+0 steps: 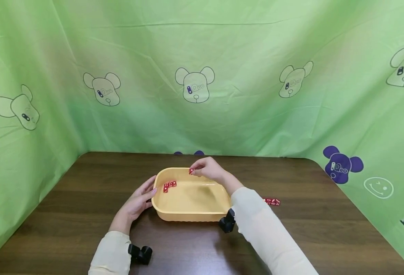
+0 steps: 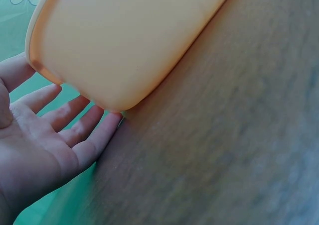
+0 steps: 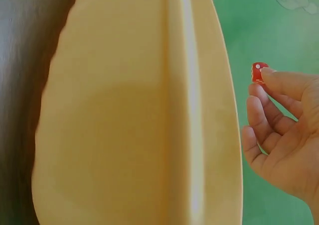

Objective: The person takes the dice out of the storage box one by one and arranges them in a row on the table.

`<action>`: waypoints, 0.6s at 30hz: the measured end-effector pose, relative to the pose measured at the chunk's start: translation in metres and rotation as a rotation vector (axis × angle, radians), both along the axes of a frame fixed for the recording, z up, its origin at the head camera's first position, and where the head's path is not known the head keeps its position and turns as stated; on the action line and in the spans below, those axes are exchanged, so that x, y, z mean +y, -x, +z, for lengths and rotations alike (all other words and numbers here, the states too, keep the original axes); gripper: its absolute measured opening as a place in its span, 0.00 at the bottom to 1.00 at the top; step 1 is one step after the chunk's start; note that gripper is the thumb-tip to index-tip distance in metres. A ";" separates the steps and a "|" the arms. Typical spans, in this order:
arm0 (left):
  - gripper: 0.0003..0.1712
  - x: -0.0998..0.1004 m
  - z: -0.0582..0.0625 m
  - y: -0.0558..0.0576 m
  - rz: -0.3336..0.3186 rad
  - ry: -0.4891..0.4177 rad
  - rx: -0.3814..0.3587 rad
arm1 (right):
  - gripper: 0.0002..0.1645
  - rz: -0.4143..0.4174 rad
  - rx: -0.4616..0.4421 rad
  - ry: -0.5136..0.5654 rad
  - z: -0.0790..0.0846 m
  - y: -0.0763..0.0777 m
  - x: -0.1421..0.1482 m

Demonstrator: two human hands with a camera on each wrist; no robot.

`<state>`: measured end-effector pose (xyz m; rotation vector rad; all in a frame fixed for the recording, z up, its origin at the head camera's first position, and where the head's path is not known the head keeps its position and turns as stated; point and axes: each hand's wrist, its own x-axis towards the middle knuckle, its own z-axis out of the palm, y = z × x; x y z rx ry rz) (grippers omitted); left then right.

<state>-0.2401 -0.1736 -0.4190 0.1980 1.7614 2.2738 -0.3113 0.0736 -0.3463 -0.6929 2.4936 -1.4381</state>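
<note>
A pale yellow plastic tub (image 1: 195,217) with rounded corners stands on the table. My left hand (image 1: 136,203) holds its left end, with the thumb at the rim and the other fingers spread along the outer wall (image 2: 124,41). Over the tub's far rim, my right hand (image 1: 210,170) pinches a red die (image 3: 258,72) with white pips between thumb and fingertips. Several red dice (image 1: 169,185) lie together on the tub's floor near its left side. More red dice (image 1: 272,201) sit in a row on the table, partly hidden behind the right sleeve.
The brown wooden table (image 1: 311,229) reaches back to a green printed curtain (image 1: 243,126). Black wrist mounts (image 1: 140,254) are strapped to both forearms over white sleeves (image 1: 110,254). The right forearm crosses the tub's right end.
</note>
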 end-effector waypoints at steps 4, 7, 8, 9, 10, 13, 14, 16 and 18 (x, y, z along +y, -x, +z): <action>0.31 0.000 0.001 0.000 -0.001 0.005 -0.002 | 0.09 -0.015 0.000 0.003 0.005 0.001 0.017; 0.31 0.000 0.001 0.000 -0.003 0.005 -0.005 | 0.08 -0.045 -0.001 0.001 0.008 0.003 0.030; 0.31 0.000 0.001 0.000 -0.003 0.003 -0.006 | 0.08 -0.053 -0.002 0.001 0.009 0.003 0.035; 0.31 0.000 0.001 0.001 -0.003 0.003 -0.007 | 0.08 -0.062 0.001 -0.005 0.010 0.003 0.039; 0.31 -0.001 0.001 0.001 -0.002 0.002 -0.009 | 0.08 -0.079 0.001 -0.014 0.010 0.004 0.043; 0.31 -0.001 0.000 0.001 0.003 0.004 -0.008 | 0.09 -0.118 0.002 -0.031 0.011 0.005 0.056; 0.31 -0.001 0.000 0.001 0.003 0.005 -0.006 | 0.10 -0.125 0.001 -0.032 0.011 0.005 0.061; 0.32 -0.001 0.000 0.001 0.001 0.006 -0.005 | 0.10 -0.148 -0.013 -0.023 0.010 0.005 0.070; 0.32 -0.001 0.000 0.001 -0.004 0.005 -0.004 | 0.12 -0.156 -0.032 0.001 0.008 0.005 0.079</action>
